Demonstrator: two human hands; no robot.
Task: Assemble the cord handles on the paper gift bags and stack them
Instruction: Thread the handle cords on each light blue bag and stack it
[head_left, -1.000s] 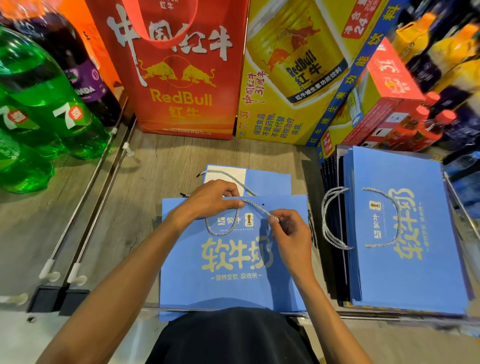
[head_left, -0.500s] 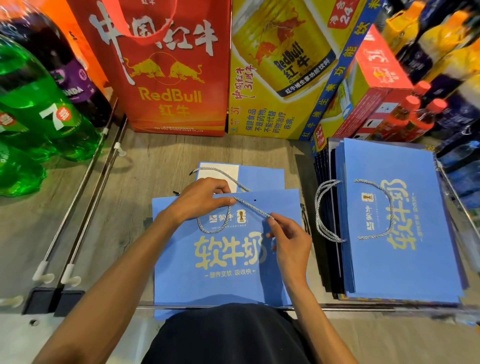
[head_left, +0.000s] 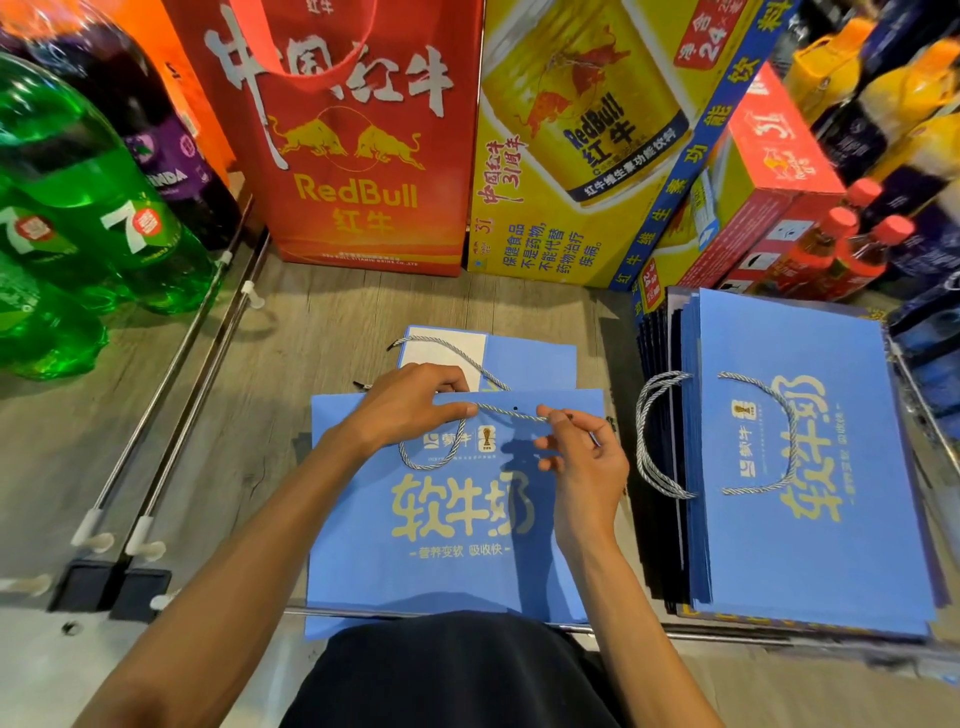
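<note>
Blue FIFA-marked gift bag (head_left: 363, 571), cord (head_left: 506, 412) in pinch-grip of left hand (head_left: 410, 410) and right hand (head_left: 582, 457); RedBull bag (head_left: 358, 192) behind.

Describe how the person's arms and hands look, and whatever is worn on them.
The left arm and right arm are bare to the picture's edge, with no sleeves showing. The left hand and right hand wear no gloves, and no watch, bracelet or ring shows. A black garment covers the body at the bottom.
</note>
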